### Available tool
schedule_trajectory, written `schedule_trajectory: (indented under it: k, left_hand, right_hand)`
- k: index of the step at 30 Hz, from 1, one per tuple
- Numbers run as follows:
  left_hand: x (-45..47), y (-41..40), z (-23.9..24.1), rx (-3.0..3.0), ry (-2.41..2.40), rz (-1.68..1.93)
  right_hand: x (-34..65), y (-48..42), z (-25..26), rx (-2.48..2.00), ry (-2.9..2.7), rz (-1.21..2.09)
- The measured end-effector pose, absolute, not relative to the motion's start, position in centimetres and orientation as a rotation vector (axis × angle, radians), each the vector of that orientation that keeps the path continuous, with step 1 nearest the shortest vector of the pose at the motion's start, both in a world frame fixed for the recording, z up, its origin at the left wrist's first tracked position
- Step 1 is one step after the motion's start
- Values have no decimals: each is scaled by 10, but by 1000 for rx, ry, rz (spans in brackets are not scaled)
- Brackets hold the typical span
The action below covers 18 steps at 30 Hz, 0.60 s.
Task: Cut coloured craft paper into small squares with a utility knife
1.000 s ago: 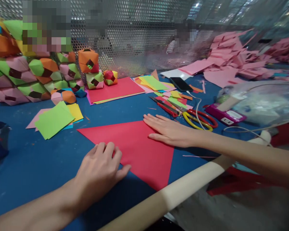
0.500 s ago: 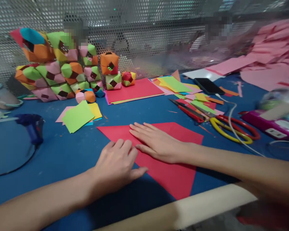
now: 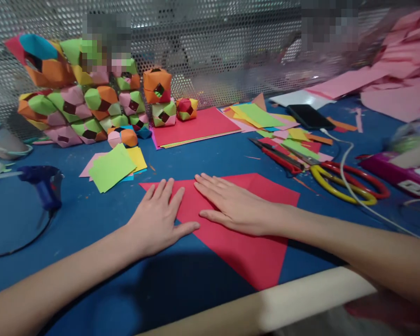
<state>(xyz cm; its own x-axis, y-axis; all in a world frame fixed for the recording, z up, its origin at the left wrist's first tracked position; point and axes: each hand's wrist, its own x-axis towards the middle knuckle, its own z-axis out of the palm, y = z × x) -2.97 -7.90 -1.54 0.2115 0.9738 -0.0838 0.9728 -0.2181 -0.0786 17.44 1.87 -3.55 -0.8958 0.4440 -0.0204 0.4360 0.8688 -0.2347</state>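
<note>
A folded sheet of red paper point(image 3: 255, 256) lies on the blue tabletop point(image 3: 101, 210), one corner pointing at the table's front edge. My right hand point(image 3: 234, 205) rests flat across its middle, fingers stretched toward the upper left. Over the paper's left corner lies my left hand point(image 3: 161, 217), open with fingers spread and thumb reaching onto the red sheet. Neither hand grips anything. Parts of the paper are hidden beneath both hands.
Folded paper cubes point(image 3: 101, 105) are stacked at the back left, near small coloured squares point(image 3: 112, 168). A blue glue gun point(image 3: 44, 184) lies left. Red sheets point(image 3: 199, 126), scissors point(image 3: 336, 179), a phone point(image 3: 310, 116) and a white cable point(image 3: 345, 163) lie behind and right.
My left hand has moved up and left, and its curled fingers have straightened out flat on the paper's left corner. My right hand stays flat on the paper.
</note>
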Motion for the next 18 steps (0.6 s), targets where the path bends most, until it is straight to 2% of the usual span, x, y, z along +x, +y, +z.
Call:
schedule_trajectory:
  k: [7, 10, 13, 15, 18]
  left_hand:
    - [-47, -74, -1, -2078, -1970, 400]
    - [-54, -70, 7, -1994, -2030, 484]
    - [-61, -67, 9, -1973, -2007, 417]
    - [-66, -65, 7, -1982, -1938, 333]
    - [-77, -61, 4, -1998, -1850, 125]
  right_hand:
    - [205, 28, -17, -1052, -3026, -111]
    - [216, 34, -8, -1160, -3015, -214]
    - [221, 43, -3, -1168, -2984, -291]
    - [222, 50, -1, -1092, -2938, -293]
    - [224, 63, 3, -1045, -2793, -31]
